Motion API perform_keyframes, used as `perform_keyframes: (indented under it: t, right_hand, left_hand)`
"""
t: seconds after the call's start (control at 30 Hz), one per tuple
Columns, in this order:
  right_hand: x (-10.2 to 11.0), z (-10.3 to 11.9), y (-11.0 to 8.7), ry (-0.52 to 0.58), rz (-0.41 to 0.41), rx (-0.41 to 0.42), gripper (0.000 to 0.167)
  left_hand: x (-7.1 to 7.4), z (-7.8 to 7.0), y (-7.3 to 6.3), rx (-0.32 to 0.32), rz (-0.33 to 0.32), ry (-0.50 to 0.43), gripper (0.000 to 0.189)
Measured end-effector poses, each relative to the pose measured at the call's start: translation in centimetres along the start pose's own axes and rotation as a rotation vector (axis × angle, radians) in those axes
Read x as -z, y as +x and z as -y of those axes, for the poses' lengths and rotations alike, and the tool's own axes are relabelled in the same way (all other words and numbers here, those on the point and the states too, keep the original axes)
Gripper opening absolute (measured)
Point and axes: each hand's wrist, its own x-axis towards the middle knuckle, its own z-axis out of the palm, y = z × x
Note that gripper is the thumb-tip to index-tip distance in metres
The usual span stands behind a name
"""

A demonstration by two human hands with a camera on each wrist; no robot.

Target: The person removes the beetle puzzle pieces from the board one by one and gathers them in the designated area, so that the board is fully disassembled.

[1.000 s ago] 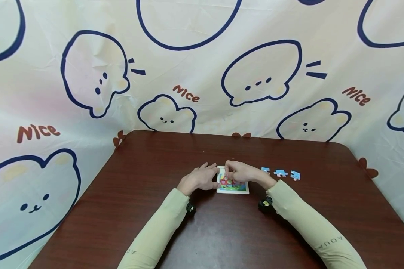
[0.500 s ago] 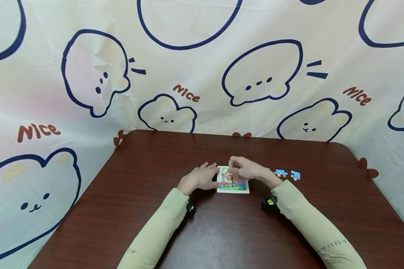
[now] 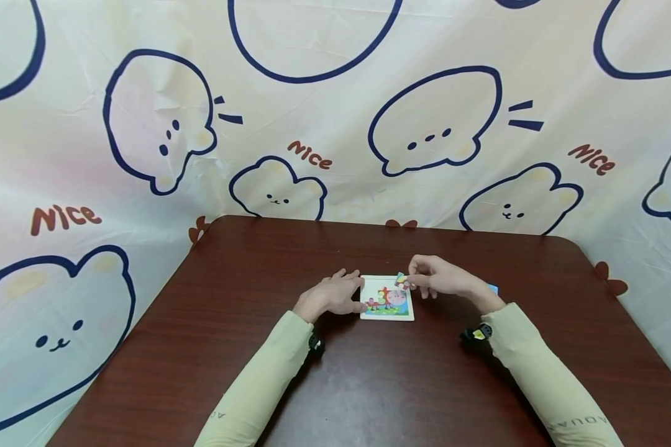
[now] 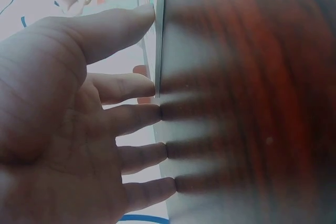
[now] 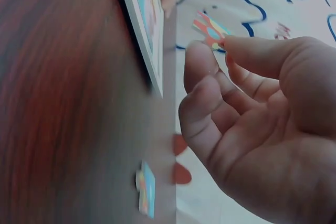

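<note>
A small white-framed jigsaw tray (image 3: 372, 285) lies flat on the table. Its lower part shows a colourful picture, while the upper part is bare white. My left hand (image 3: 330, 296) rests at the tray's left edge with fingers straight; in the left wrist view the thumb (image 4: 121, 30) touches the frame's side. Above the tray's upper right corner, my right hand (image 3: 444, 276) pinches a jigsaw piece (image 5: 210, 31) between thumb and forefinger. That piece is red, yellow and blue, and it is tilted in the air.
To the right of the tray, a loose blue jigsaw piece (image 3: 493, 288) shows past my right wrist; other loose pieces there are hidden by the hand. A patterned cloth (image 3: 346, 118) hangs behind the brown table (image 3: 291, 248).
From over the middle of the tray, my right hand has moved right and a little up with the pinched jigsaw piece, baring the tray's white upper part. My left hand stays put.
</note>
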Motion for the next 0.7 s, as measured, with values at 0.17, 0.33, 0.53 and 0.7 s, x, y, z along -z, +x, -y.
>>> perform_keyframes:
  t: [0.17, 0.33, 0.53, 0.7]
  right_hand:
    - [1.1, -0.6, -1.2, 0.005, -0.008, -0.027, 0.016]
    - [1.7, -1.4, -2.0, -0.016, 0.002, -0.049, 0.018]
    - [2.2, -2.5, -3.0, -0.052, 0.03, -0.062, 0.02]
    - [2.6, -3.3, -3.8, -0.058, 0.05, -0.062, 0.019]
  left_hand:
    - [0.0, 0.0, 0.0, -0.002, -0.004, 0.005, 0.051]
    - [0.0, -0.1, 0.1, -0.009, -0.006, 0.002, 0.052]
    - [0.0, -0.2, 0.1, -0.006, -0.011, 0.007, 0.053]
    - [0.0, -0.1, 0.1, 0.0, -0.009, 0.005, 0.057]
